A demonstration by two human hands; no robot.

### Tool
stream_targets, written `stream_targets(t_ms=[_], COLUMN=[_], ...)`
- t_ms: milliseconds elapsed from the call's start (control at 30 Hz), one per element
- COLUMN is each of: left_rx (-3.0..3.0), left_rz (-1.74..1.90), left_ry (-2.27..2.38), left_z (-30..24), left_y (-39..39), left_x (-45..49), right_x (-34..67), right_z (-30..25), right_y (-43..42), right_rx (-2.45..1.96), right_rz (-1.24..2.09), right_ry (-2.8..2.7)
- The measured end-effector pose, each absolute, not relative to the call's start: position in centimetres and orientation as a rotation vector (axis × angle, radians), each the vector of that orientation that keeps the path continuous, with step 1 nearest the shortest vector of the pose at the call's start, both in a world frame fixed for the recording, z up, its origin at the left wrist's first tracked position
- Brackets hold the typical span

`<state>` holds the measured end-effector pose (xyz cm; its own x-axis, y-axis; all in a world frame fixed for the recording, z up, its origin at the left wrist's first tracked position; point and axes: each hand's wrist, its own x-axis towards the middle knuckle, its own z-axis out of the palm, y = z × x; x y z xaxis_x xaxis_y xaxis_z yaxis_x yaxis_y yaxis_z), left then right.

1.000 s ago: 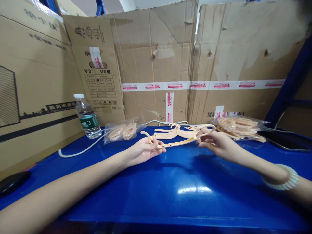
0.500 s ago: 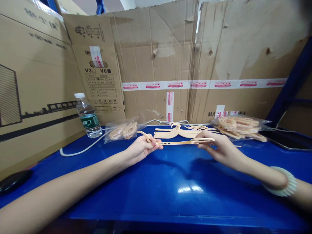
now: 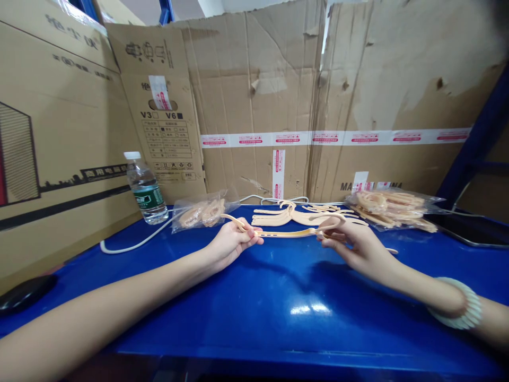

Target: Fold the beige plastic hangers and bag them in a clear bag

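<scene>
A beige plastic hanger (image 3: 286, 234) with a slotted middle bar is stretched between my two hands above the blue table. My left hand (image 3: 233, 241) pinches its left end, and a thin curved piece sticks up past the thumb. At the other end, my right hand (image 3: 353, 241) has its thumb and fingers closed on the hanger, where a curved hook-like part stands out. My fingers hide part of both ends. Just behind lie several matching beige hangers (image 3: 274, 216), laid side by side, with thin curved beige pieces to their right.
Clear plastic bags of beige parts lie at the back left (image 3: 202, 212) and back right (image 3: 392, 207). A water bottle (image 3: 147, 191) stands at left near a white cable (image 3: 131, 248). A black mouse (image 3: 27, 293) and a dark flat device (image 3: 473, 229) flank the blue table (image 3: 254, 307). Cardboard (image 3: 254, 101) walls the back.
The right end of the hanger has tilted, so its hook-like part now stands higher. The middle bar bows slightly. My hands have barely moved.
</scene>
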<state>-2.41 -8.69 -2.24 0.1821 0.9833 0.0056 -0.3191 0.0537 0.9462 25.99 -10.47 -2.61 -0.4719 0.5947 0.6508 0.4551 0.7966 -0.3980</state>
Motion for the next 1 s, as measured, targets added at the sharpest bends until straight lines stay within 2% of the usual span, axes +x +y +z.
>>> stream_targets(t_ms=[633, 833, 933, 1000], left_rx=[1.016, 1.006, 1.391, 1.981], left_rz=[1.338, 1.305, 1.03, 0.878], left_ry=[0.741, 0.839, 0.995, 0.921], left_z=[-2.1, -2.6, -2.7, -2.7], left_y=[-9.2, -9.5, -11.5, -13.3], left_x=[-2.0, -1.7, -1.1, -0.7], right_x=[25.2, 25.5, 26.1, 26.4], right_z=[-0.9, -0.9, -0.7, -0.6], right_y=[-10.7, -9.9, -9.3, -9.1], right_rx=[-0.858, -0.941, -1.018, -1.081], right_rz=[0.753, 0.755, 0.659, 0.563], right_ry=[-1.833, -1.779, -1.835, -1.93])
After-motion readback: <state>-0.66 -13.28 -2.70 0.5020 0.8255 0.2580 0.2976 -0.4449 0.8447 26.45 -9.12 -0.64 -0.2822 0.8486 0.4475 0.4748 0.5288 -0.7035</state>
